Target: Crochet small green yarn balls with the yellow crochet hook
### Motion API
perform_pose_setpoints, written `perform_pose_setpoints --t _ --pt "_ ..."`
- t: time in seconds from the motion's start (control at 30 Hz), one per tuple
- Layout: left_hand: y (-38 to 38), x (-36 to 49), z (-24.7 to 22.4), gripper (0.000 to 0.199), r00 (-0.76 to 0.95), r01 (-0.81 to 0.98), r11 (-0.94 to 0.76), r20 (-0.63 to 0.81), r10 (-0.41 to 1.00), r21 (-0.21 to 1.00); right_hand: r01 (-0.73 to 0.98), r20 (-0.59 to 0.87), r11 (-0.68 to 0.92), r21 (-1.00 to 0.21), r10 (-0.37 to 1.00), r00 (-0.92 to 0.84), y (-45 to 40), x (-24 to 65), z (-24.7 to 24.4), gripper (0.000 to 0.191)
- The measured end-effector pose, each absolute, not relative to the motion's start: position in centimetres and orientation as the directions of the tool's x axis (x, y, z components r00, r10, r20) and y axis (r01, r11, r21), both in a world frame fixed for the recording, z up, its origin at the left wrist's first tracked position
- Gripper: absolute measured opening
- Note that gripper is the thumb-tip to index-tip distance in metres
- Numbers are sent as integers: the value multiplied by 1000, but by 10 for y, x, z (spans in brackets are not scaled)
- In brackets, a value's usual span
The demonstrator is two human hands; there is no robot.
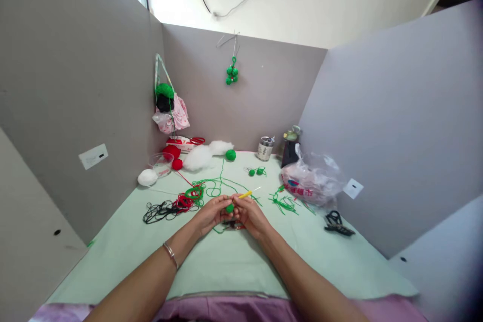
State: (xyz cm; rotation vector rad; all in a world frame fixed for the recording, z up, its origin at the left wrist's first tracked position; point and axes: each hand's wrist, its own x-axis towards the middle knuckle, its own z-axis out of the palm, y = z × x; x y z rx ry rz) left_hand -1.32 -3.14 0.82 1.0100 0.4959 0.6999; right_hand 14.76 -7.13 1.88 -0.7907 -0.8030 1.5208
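Note:
Near the middle of the table my left hand [213, 213] is closed on a small green crocheted ball [230, 208]. Close against it, my right hand [250, 214] holds a crochet hook with a yellow handle [246, 194], its thin metal end pointing up and right. The fingertips of both hands meet around the ball. Green yarn [215, 187] trails over the table just beyond my hands. A small dark and red item [233, 225] lies below my fingers, partly hidden.
Black yarn [160, 213] and red yarn [183, 202] lie left. White stuffing [198, 157], a green yarn ball [231, 155] and a tin can [265, 148] stand at the back. To the right are cut green strands [284, 203], a plastic bag [311, 178] and a black hair clip [338, 225].

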Motion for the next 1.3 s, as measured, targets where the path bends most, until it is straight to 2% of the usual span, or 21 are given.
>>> perform_pose_setpoints --t 0.37,0.83,0.97,1.17,1.3 --pt "-30 -11 5 21 677 -324 333 -29 736 885 -524 -82 -88 -847 996 -35 -74 145 26 44" --pt "-30 -8 7 19 666 -319 365 -67 743 874 -523 -86 -88 -848 996 -27 -75 148 25 37" --pt "-34 -7 14 16 657 -331 380 -78 750 863 -506 -91 -80 -859 996 -4 -77 147 27 44" --pt "-47 -4 28 28 600 -373 369 -82 796 851 -460 -85 -50 -886 995 57 -81 143 32 54" --pt "-60 -2 40 32 512 -437 335 -75 856 835 -397 -26 21 -917 993 111 -88 138 40 57"
